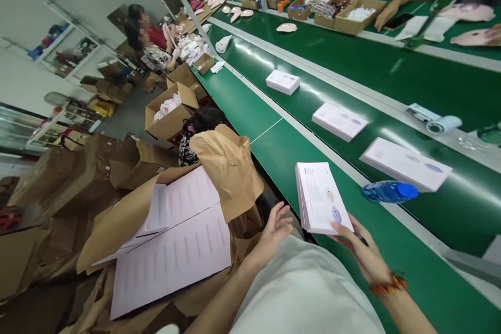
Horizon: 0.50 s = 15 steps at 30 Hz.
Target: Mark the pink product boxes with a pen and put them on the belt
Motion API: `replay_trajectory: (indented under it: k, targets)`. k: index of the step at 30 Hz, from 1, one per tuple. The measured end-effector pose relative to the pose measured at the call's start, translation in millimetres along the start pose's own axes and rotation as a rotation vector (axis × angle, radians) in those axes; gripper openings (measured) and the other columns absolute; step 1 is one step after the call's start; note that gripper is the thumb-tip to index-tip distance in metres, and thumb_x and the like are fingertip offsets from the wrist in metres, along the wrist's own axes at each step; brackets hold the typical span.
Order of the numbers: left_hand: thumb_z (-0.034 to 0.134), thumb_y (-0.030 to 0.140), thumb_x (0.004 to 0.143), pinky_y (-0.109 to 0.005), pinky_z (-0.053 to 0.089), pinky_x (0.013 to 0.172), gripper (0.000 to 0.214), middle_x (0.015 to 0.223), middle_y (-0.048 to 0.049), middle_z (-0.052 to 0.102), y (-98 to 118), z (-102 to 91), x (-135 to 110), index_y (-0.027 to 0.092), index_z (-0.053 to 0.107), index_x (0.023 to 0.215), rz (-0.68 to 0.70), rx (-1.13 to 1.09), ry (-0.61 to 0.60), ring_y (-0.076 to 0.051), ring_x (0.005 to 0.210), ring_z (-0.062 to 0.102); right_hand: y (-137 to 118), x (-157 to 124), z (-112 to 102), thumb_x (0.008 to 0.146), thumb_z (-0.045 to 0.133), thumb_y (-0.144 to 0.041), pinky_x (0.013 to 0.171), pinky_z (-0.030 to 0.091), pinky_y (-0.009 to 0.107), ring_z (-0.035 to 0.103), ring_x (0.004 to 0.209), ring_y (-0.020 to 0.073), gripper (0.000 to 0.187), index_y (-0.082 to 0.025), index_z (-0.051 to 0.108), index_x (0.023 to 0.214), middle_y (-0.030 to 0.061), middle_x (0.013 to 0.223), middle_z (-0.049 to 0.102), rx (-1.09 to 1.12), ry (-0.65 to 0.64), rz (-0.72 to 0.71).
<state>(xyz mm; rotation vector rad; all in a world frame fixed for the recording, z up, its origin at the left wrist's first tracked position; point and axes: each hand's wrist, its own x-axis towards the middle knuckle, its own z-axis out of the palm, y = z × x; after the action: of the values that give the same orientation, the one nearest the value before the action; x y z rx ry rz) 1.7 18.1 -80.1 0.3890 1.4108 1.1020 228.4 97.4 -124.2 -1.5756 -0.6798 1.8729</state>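
My right hand (358,240) grips the near end of a white printed box (319,195), thumb on top, over the edge of the green table. Oval pictures and small print show on its upper face, and its lid edge stands slightly apart on the left side. A dark, thin thing lies by my right fingers; I cannot tell what it is. My left hand (276,227) hangs left of the box with fingers spread, touching nothing. Below it to the left, a brown carton (121,209) holds packed rows of flat white boxes (176,245), with one box (157,209) lying on top.
Several white boxes (340,121) lie in a line on the green belt (250,62). A blue bottle (387,191) lies on the divider beside my right hand. Brown paper (230,167) sticks up by the carton. Co-workers sit across the belt behind small cardboard trays (358,15).
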Motion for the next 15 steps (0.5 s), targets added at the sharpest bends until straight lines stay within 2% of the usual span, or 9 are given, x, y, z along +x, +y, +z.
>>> replay_trajectory:
  k: [2,4,6,7,9,11,13,15]
  targets:
    - [0.090,0.053,0.082,-0.048,0.051,0.111,0.055,0.142,-0.0142,0.073,-3,-17.1,-17,0.027,0.074,0.128,0.053,0.089,0.028,-0.030,0.122,0.070,-8,39,29,0.059,0.103,-0.052,0.085,0.074,0.045,0.078,0.113,0.0362,0.075,-0.021,0.077,0.123,0.0100,0.124,0.082,-0.033,-0.002,-0.015]
    - [0.081,0.054,0.090,-0.044,0.054,0.104,0.039,0.118,-0.0120,0.080,-6,-32.5,-36,0.024,0.078,0.115,0.120,0.156,0.098,-0.028,0.110,0.072,-15,79,64,0.077,0.096,-0.045,0.078,0.072,0.041,0.078,0.098,0.0266,0.056,-0.019,0.074,0.122,0.0088,0.115,0.080,-0.061,-0.019,-0.026]
    - [0.077,0.055,0.094,-0.040,0.056,0.094,0.034,0.103,-0.0098,0.080,-9,-44.0,-52,0.023,0.079,0.106,0.187,0.188,0.226,-0.026,0.099,0.072,-23,117,103,0.099,0.079,-0.038,0.074,0.068,0.035,0.075,0.089,0.0182,0.034,-0.017,0.071,0.124,0.0066,0.112,0.076,-0.078,-0.059,-0.053]
    - [0.076,0.056,0.093,-0.038,0.057,0.088,0.034,0.098,-0.0089,0.079,-11,-48.0,-58,0.023,0.079,0.102,0.219,0.186,0.306,-0.025,0.093,0.072,-29,135,123,0.103,0.074,-0.037,0.072,0.066,0.033,0.074,0.087,0.0165,0.030,-0.016,0.070,0.124,0.0058,0.112,0.075,-0.080,-0.086,-0.078]
    - [0.076,0.058,0.092,-0.036,0.056,0.079,0.034,0.090,-0.0073,0.077,-12,-53.2,-67,0.024,0.077,0.092,0.259,0.151,0.465,-0.023,0.084,0.070,-42,167,159,0.104,0.073,-0.038,0.072,0.065,0.032,0.073,0.087,0.0161,0.030,-0.016,0.070,0.124,0.0053,0.112,0.074,-0.070,-0.152,-0.149]
    - [0.078,0.054,0.088,-0.035,0.055,0.073,0.031,0.082,-0.0052,0.074,-11,-57.4,-71,0.024,0.074,0.085,0.267,0.099,0.613,-0.022,0.077,0.068,-54,193,189,0.106,0.070,-0.041,0.080,0.065,0.035,0.074,0.094,0.0178,0.032,-0.016,0.070,0.127,0.0065,0.119,0.073,-0.058,-0.207,-0.216]
    - [0.080,0.046,0.085,-0.034,0.054,0.071,0.024,0.077,-0.0030,0.071,-7,-66.0,-73,0.024,0.071,0.082,0.287,0.071,0.741,-0.021,0.072,0.066,-60,208,209,0.107,0.069,-0.041,0.086,0.065,0.037,0.074,0.101,0.0192,0.032,-0.018,0.070,0.129,0.0082,0.127,0.072,-0.074,-0.237,-0.254]
    - [0.077,0.038,0.084,-0.032,0.053,0.070,0.018,0.077,-0.0020,0.069,-1,-84.2,-71,0.024,0.068,0.081,0.329,0.114,0.889,-0.020,0.071,0.065,-57,210,214,0.106,0.069,-0.040,0.088,0.065,0.039,0.074,0.104,0.0204,0.032,-0.018,0.070,0.130,0.0087,0.128,0.072,-0.129,-0.270,-0.259]
